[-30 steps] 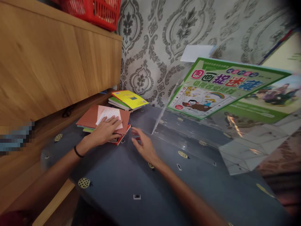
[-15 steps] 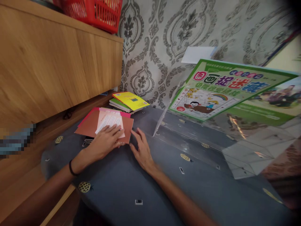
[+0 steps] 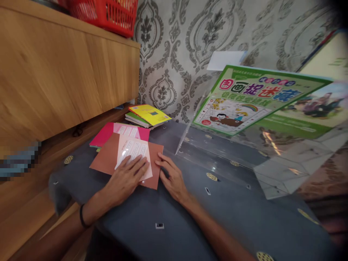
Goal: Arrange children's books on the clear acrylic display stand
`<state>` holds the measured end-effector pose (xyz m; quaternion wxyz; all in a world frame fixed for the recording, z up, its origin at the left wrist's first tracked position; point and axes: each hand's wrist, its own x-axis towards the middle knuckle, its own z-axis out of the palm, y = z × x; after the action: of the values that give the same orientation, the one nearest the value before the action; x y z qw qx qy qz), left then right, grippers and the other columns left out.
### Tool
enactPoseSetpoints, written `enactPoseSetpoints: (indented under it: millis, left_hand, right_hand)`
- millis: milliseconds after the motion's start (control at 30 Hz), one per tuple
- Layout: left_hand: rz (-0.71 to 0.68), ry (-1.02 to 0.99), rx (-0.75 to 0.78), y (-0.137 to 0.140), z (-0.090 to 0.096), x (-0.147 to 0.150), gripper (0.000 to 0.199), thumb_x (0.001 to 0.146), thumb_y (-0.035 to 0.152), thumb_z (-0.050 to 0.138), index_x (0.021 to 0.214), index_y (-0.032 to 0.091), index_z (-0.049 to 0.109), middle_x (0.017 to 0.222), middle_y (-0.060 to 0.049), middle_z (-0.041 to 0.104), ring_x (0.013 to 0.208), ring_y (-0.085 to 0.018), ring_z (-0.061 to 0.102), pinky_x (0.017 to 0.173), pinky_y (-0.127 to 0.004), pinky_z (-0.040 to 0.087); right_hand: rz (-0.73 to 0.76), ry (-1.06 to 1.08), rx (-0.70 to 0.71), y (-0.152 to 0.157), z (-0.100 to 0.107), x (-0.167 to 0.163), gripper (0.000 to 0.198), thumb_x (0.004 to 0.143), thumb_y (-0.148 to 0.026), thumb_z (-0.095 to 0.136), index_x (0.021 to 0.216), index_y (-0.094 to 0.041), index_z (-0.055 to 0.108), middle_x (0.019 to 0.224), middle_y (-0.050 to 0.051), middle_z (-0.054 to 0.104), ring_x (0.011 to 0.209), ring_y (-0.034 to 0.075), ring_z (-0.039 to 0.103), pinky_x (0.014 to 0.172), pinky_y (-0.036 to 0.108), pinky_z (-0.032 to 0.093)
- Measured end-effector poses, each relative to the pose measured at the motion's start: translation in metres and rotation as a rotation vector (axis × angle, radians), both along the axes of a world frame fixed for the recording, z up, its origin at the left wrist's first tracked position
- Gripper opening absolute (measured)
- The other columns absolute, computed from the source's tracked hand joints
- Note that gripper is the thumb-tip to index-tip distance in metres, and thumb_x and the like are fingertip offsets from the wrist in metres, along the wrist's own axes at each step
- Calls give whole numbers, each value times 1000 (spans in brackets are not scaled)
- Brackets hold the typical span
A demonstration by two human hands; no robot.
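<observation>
A brown-covered book (image 3: 106, 156) with a pale printed panel lies in front of me, slightly askew. My left hand (image 3: 126, 179) rests on its front part, fingers stretched out flat over the panel; its thumb is mostly hidden. At the book's right edge is my right hand (image 3: 174, 177), its fingertips bent over the edge and its thumb lower down. Behind and partly under the brown book is a pink book (image 3: 104, 136), also with a pale printed panel. Farther back, a yellow book (image 3: 152, 114) tops a small pile.
A clear acrylic stand (image 3: 185, 139) on the right holds a green picture book (image 3: 239, 105). The grey-blue cloth (image 3: 179, 224) has a pineapple pattern. A wooden cabinet (image 3: 67, 72) borders the left, with a red basket (image 3: 116, 16) on top. Patterned wallpaper (image 3: 168, 54) rises behind.
The brown book has moved toward me and to the right, uncovering more of the pink book. Both hands have moved along with it. The view has shifted slightly.
</observation>
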<state>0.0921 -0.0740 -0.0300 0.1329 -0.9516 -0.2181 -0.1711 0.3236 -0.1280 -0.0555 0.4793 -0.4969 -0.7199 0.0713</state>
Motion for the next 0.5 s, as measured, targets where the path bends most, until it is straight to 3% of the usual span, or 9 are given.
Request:
enactPoseSetpoints:
  millis: [167,267,500]
  left_hand:
    - [110,-35,11,7,1,-28,81,82,-1,39,160,20,33,158,-16,47,148,-34,42,117,-63,35]
    - [95,-40,28,5,1,-35,87,82,-2,38,164,20,20,157,-18,46,147,-35,43,116,-65,34]
    - [31,-38,42,-25,-5,-8,87,92,1,34,164,16,-11,157,-21,44,147,-36,43,116,-63,35]
  right_hand:
    - [-54,-37,3,-18,-1,9,34,96,-14,49,120,-27,69,143,11,62,131,23,61,108,46,54]
    - [-65,-47,4,-34,-2,18,34,97,-14,49,122,-26,69,144,11,62,130,23,62,107,44,55]
    - [-135,-94,-53,-76,-1,43,38,97,-13,48,126,-28,67,145,11,61,132,24,61,107,47,55]
